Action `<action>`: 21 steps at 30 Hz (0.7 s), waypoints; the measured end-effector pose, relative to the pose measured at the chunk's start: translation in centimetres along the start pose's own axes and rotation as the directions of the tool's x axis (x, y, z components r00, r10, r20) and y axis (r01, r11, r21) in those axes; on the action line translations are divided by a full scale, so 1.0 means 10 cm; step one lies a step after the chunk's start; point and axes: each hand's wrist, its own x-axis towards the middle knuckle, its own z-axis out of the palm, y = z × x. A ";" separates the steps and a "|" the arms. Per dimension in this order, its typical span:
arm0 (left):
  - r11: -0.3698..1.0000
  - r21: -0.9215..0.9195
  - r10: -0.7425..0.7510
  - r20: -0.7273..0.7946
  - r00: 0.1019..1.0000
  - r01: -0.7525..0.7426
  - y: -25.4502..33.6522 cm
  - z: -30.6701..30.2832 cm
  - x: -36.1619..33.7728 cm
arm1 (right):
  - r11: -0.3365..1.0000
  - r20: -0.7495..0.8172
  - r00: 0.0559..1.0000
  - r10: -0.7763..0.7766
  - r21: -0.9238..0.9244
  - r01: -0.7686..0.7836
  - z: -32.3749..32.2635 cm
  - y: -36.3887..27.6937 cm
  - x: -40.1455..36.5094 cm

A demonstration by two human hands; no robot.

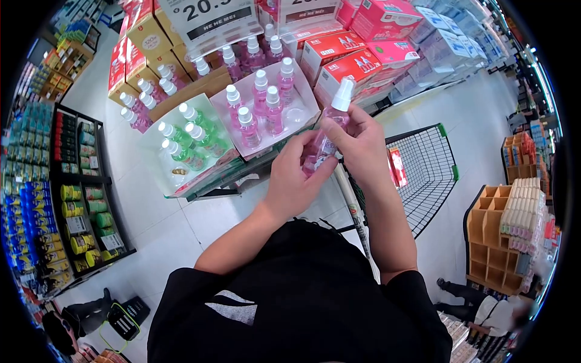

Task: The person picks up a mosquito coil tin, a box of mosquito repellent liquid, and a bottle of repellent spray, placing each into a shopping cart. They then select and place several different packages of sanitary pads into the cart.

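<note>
A pink spray bottle (334,118) with a white cap is held between both hands in front of my chest, tilted with its cap up and to the right. My left hand (296,178) wraps round its lower part. Around its upper part close the fingers of my right hand (357,139). Just left of the hands, more pink bottles (248,127) stand in a white display box (302,118). Farther left, several green bottles (193,142) with white caps stand in a second box (154,151).
A shopping cart (426,181) with a red package (396,166) in it stands at my right. Red cartons (339,63) and price signs (212,24) rise behind the bottles. Stocked shelves (85,193) line the left. People are at lower left (85,317) and lower right (484,308).
</note>
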 end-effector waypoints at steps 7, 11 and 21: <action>0.500 -0.735 -0.176 0.432 0.885 0.458 -0.05 -0.02 -0.10 | 0.867 0.244 0.955 0.169 0.424 -0.262 -0.23 -0.02 -0.23; 0.320 -0.761 -0.119 0.558 0.821 0.564 -0.03 -0.03 -0.13 | 0.832 0.294 0.934 0.204 0.450 -0.324 -0.29 0.01 -0.30; 0.681 -0.608 -0.136 0.442 0.887 0.407 -0.08 0.11 -0.17 | 0.903 0.223 0.960 0.170 0.354 -0.242 -0.34 0.01 -0.43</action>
